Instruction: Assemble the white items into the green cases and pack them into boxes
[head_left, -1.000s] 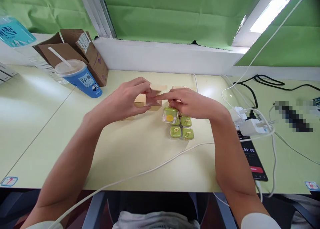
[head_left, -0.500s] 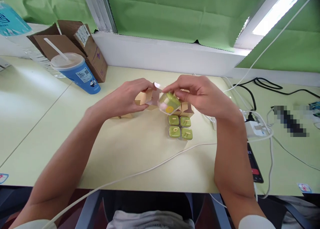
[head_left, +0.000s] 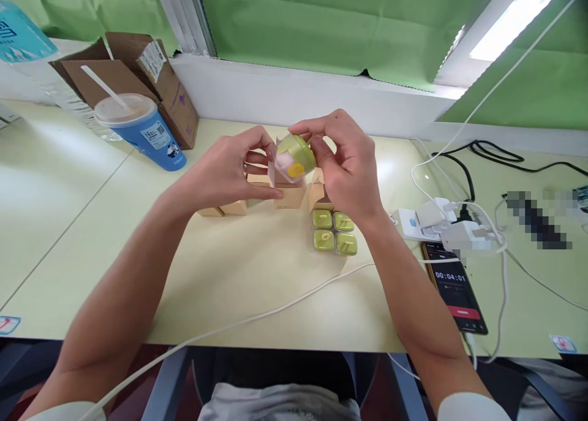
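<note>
My right hand (head_left: 342, 160) pinches a small clear container with a green lid (head_left: 295, 157); pink and yellow show through its side. It is tilted at the mouth of a small open cardboard box (head_left: 289, 194). My left hand (head_left: 243, 163) grips that box by its left side, fingers closed on it. Several matching green-lidded containers (head_left: 334, 231) stand grouped on the table just below my right hand. Small tan boxes (head_left: 223, 209) sit under and beside my left hand, and another open tan box (head_left: 318, 191) is partly hidden behind my right hand.
A blue cup with a straw (head_left: 138, 130), a brown carton (head_left: 172, 102) and a water bottle (head_left: 68, 96) stand at the left back. On the right lie a phone (head_left: 454, 286), a power strip (head_left: 413, 223) and black cables (head_left: 500, 154). A white cable (head_left: 275, 311) crosses the front.
My right hand has moved up and left with the green-lidded container, which is now tilted closer to the open box in my left hand. The phone has come into fuller view.
</note>
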Demonstrator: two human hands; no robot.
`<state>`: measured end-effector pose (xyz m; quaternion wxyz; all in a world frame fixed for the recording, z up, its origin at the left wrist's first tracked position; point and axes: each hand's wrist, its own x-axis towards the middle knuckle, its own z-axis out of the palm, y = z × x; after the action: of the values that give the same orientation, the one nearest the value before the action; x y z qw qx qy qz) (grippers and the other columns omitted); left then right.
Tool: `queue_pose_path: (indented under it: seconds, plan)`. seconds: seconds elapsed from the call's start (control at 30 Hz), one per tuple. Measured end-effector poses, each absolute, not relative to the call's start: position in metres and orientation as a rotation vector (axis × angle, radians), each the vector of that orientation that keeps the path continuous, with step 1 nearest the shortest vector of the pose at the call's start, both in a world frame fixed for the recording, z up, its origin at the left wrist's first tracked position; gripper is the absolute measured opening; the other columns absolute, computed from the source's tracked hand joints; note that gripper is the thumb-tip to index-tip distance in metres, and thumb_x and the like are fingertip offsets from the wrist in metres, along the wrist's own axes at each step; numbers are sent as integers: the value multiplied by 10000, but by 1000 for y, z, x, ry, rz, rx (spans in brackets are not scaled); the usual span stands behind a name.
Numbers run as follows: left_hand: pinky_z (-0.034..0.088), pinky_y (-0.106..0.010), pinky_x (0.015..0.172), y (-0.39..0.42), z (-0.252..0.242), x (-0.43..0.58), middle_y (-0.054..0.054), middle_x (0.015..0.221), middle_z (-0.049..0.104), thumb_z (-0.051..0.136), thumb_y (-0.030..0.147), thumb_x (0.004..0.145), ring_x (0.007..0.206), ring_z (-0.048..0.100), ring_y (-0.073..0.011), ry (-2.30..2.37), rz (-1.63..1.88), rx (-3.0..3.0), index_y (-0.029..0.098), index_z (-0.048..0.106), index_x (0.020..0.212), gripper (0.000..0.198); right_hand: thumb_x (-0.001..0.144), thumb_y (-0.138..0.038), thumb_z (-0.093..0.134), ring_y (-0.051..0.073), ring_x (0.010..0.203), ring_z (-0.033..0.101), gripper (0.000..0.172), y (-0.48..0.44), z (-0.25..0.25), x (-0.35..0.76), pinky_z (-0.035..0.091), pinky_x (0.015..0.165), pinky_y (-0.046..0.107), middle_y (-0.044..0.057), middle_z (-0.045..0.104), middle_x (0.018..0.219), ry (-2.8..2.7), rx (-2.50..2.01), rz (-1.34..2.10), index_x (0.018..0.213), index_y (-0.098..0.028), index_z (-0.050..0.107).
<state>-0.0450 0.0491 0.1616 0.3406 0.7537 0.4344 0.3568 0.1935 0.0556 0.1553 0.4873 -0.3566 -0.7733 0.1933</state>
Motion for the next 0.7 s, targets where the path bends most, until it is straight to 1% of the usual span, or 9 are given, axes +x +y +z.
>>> queue_pose_path:
  seconds: [0.07, 0.13, 0.23, 0.3, 0.37, 0.4, 0.5, 0.57, 0.7]
  plan:
    - [732, -468, 980, 49, 160, -45, -19, 1039, 746, 1069, 455, 705, 1057, 798, -264, 1100, 937, 1962, 241, 657, 1041, 573, 1148, -208, 511, 283, 1125, 700, 309, 58, 155, 196, 648, 967, 477, 94, 715, 1141, -1873, -851, 400, 1191, -321, 795]
    - [737, -476, 976, 50, 157, -45, -24, 1075, 749, 1062, 406, 707, 1033, 803, -253, 1082, 945, 1945, 243, 653, 1032, 548, 1141, -189, 502, 280, 1096, 679, 325, 58, 153, 196, 648, 916, 471, 95, 706, 1119, -1879, -866, 365, 1171, -330, 793]
    - [742, -468, 943, 54, 150, -42, -34, 1086, 754, 1068, 356, 653, 1027, 817, -260, 1077, 969, 1858, 238, 618, 1036, 603, 1167, -264, 503, 309, 1164, 662, 281, 55, 151, 192, 644, 886, 491, 103, 726, 1200, -1856, -963, 355, 1180, -360, 767]
    - [744, -459, 913, 57, 146, -39, -35, 1073, 757, 1073, 344, 610, 1016, 825, -267, 1069, 984, 1782, 236, 591, 1036, 651, 1172, -300, 514, 330, 1240, 649, 244, 52, 149, 188, 643, 930, 513, 98, 737, 1277, -1818, -1020, 363, 1197, -368, 746]
    - [744, -440, 873, 58, 145, -36, -24, 1035, 755, 1076, 351, 584, 983, 826, -263, 1077, 992, 1733, 234, 576, 1003, 662, 1179, -302, 500, 322, 1262, 647, 236, 50, 148, 184, 646, 977, 512, 96, 742, 1285, -1789, -1024, 368, 1190, -354, 730]
    - [743, -427, 857, 59, 145, -35, -16, 1005, 752, 1077, 360, 579, 967, 823, -258, 1092, 988, 1729, 231, 574, 972, 651, 1184, -304, 489, 313, 1257, 651, 240, 50, 147, 184, 652, 975, 500, 97, 742, 1272, -1787, -1013, 374, 1177, -348, 725]
    - [733, -393, 822, 58, 147, -34, 4, 898, 733, 1076, 401, 594, 934, 807, -246, 1148, 942, 1773, 220, 592, 880, 592, 1186, -366, 511, 306, 1232, 673, 223, 54, 146, 187, 669, 907, 472, 101, 729, 1255, -1843, -965, 433, 1138, -353, 728]
    - [727, -384, 797, 58, 148, -35, 3, 872, 733, 1073, 421, 604, 924, 798, -245, 1167, 917, 1791, 217, 622, 874, 564, 1179, -418, 537, 313, 1232, 678, 211, 56, 145, 190, 674, 869, 472, 103, 716, 1271, -1849, -919, 472, 1127, -356, 732]
    - [723, -395, 780, 60, 143, -34, -37, 988, 780, 1057, 406, 613, 958, 803, -263, 1137, 893, 1784, 215, 689, 957, 539, 1193, -521, 492, 277, 1240, 660, 261, 59, 142, 190, 703, 827, 424, 95, 695, 1362, -1755, -869, 604, 1222, -344, 681]
